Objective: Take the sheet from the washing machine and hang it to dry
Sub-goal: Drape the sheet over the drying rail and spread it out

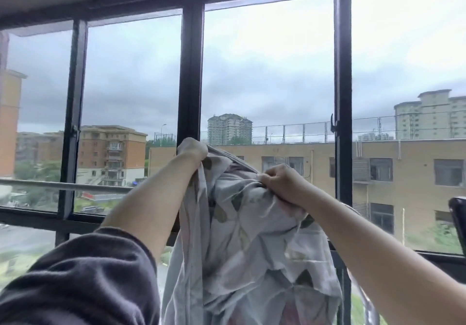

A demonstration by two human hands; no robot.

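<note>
The sheet (252, 236) is pale grey-white, printed with dull green and brownish leaf shapes and a few faint pink patches. The sleeve (83, 279) on the left arm is dark charcoal. The window frame (190, 72) is black, and the rail (63, 186) across it is grey. Outside, the sky is overcast grey and the buildings tan and orange.

No readable text, labels, brands, numbers or signs appear on anything.
</note>
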